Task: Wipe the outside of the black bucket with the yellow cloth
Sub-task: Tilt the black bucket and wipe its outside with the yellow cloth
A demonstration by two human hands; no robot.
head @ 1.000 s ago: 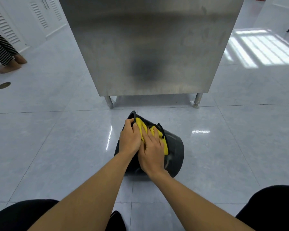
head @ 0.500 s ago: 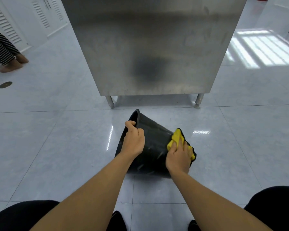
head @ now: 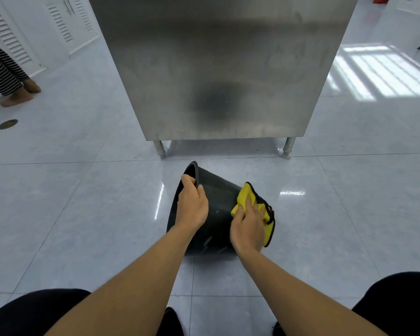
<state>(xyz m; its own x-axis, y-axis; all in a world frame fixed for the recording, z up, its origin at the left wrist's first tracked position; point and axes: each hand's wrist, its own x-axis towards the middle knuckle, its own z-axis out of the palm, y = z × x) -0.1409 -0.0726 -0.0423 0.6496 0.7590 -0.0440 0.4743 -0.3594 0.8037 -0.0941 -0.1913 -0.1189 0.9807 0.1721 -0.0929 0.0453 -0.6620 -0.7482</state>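
- Black bucket (head: 218,204) lies tipped on its side on the pale tiled floor (head: 82,214), just in front of the steel cabinet (head: 223,69); open mouth faces left, narrower base end points right.
- Left hand (head: 192,206) grips the bucket rim at its upper edge: fingers hooked over into the mouth, thumb on the outer wall.
- Right hand (head: 249,225) presses the yellow cloth (head: 244,197) w/ fingers laid fairly flat against the bucket's outer wall, near the base end on the right; can't tell if the thumb pinches it.
- Cloth is bunched, yellow w/ dark edging; part sticks up above the fingers, part hangs down the right side past the hand.
- Both forearms bare, reaching fwd from btm of view; person's dark-clothed knees at btm left & right corners.
- Cabinet stands on short metal legs (head: 161,149) behind the bucket.
- Far left: another person's striped trouser legs (head: 0,69) & feet by a white louvred wall; round floor drain (head: 7,124) nearby.
- Window light patch on floor, upper right.
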